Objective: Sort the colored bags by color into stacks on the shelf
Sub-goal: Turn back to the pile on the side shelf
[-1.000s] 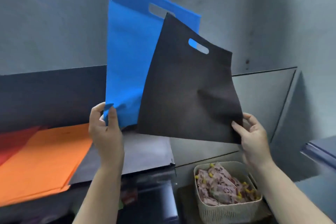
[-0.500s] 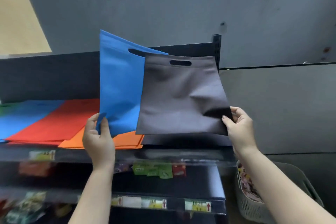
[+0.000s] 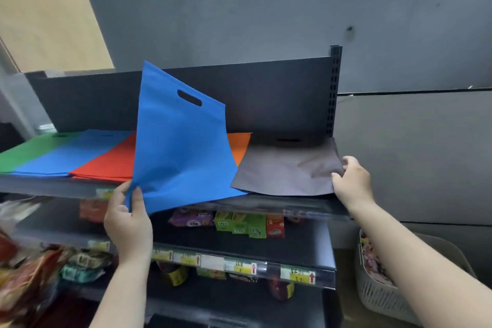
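You stood facing a dark metal shelf [image 3: 266, 202] with both bare hands raised to its top tier. Half a second earlier you had held two bags upright in front of you; at this moment the black bag [image 3: 287, 170] had come down and lay nearly flat at the right end of the top tier, just beside the orange stack [image 3: 239, 146]. Your right hand [image 3: 351, 181] pinched its near right corner between thumb and curled fingers, and the fabric was creased there. I could not tell whether other black bags lay beneath it.

Your left hand [image 3: 127, 224] pinched the bottom left corner of the blue bag [image 3: 181, 149], thumb and fingers closed on the fabric. That bag stood up and tilted, its handle cut-out toward the top, in front of the middle of the row, and its lower right corner overlapped the black bag's near edge.

Along the top tier, from left to right, lay a green stack [image 3: 32, 152], a blue stack [image 3: 69, 154], a red stack [image 3: 111, 162], then the orange one, partly hidden behind the raised blue bag.

In my judgement, the black bag had reached its place and only needed releasing. The blue bag remained unsorted, and its matching stack sat well to the left.

Lower tiers held packaged goods with yellow price labels [image 3: 242, 266]. A pale slatted basket [image 3: 383, 298] stood at the lower right.
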`<state>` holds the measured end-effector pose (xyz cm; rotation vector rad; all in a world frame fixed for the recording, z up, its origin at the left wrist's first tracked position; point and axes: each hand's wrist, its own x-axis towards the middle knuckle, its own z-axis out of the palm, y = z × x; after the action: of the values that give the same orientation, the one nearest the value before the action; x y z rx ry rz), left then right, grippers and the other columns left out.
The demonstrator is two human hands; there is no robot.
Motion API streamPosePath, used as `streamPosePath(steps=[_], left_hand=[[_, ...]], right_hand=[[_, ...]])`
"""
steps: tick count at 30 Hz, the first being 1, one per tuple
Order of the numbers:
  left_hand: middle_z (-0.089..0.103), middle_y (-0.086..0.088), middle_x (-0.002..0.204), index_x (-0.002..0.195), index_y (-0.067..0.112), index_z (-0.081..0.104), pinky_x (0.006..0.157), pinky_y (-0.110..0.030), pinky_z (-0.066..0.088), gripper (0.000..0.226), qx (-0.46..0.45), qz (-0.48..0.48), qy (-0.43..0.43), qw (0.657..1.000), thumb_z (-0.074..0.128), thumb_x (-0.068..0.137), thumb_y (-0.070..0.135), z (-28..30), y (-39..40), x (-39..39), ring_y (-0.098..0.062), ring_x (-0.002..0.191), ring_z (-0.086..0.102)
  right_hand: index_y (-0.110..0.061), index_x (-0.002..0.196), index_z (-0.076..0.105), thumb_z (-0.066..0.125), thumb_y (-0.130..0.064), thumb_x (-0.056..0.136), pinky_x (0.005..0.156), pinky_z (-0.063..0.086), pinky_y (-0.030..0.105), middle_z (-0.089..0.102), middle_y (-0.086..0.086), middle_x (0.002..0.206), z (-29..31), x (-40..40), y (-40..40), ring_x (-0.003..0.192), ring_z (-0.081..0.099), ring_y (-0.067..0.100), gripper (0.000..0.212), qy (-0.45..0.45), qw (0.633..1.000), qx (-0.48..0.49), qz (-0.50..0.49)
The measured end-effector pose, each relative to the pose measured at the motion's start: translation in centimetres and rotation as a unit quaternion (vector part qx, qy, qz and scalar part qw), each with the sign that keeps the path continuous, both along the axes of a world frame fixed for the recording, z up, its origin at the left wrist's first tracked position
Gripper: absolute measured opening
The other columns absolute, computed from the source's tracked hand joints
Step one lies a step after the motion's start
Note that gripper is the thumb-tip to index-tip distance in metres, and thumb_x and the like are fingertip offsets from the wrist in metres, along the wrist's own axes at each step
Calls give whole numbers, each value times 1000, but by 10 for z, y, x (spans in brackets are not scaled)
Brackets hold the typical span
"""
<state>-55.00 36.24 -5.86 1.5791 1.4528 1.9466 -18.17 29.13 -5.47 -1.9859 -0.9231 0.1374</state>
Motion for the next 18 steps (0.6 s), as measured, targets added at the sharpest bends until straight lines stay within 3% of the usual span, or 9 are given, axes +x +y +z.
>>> streamPosePath(steps=[3,5,7,9,11,14,16,18], left_hand=[[64,-16,100,112,14,58,76,-32,42,17,-2,5,-51,999,50,98,21,2,-7,-25,-23,90,58],[64,-17,102,109,22,56,75,-35,43,12,0,11,-64,998,50,98,24,6,-12,-42,-27,91,59],[64,-18,102,106,27,54,74,-34,42,9,-6,16,-74,997,50,98,24,10,-16,-59,-26,90,60],[64,-14,102,105,26,53,73,-31,44,8,-9,15,-92,996,50,98,23,14,-18,-75,-24,89,60],[63,-8,99,107,22,53,68,-19,46,9,-9,12,-109,994,50,98,21,17,-18,-92,-17,86,60],[58,9,88,105,9,58,61,-2,43,12,-13,15,-131,991,51,97,15,16,-14,-122,16,76,59],[53,21,87,95,25,58,57,2,40,12,-13,14,-138,990,51,97,16,16,-10,-148,26,70,53],[61,21,87,91,41,54,57,-6,45,22,-14,4,-150,989,51,97,21,14,-2,-178,14,74,61]], right_hand=[[-3,139,39,58,-14,90,99,29,38,43,17,137,7,-18,-2,123,37,36,54,-158,985,-65,6],[-11,137,44,58,-22,89,99,24,39,44,8,137,14,-38,0,125,33,31,51,-288,953,-94,19],[-13,132,51,59,-24,89,98,22,37,50,4,133,23,-68,7,125,37,28,45,-347,934,-59,66],[-13,128,55,56,-27,92,96,28,35,57,2,126,31,-108,19,119,46,25,39,-318,937,-18,143],[-13,124,59,52,-31,95,92,37,33,62,2,118,38,-151,32,110,54,22,35,-223,947,11,230],[-9,113,64,49,-34,98,81,43,32,68,5,105,39,-214,57,99,59,22,33,-103,937,-8,333],[-4,104,65,53,-32,96,75,43,35,68,9,96,37,-250,75,92,60,26,32,-55,932,-17,358],[-9,100,66,61,-25,92,73,46,34,67,7,92,33,-284,94,87,61,23,19,-5,932,-11,362]])
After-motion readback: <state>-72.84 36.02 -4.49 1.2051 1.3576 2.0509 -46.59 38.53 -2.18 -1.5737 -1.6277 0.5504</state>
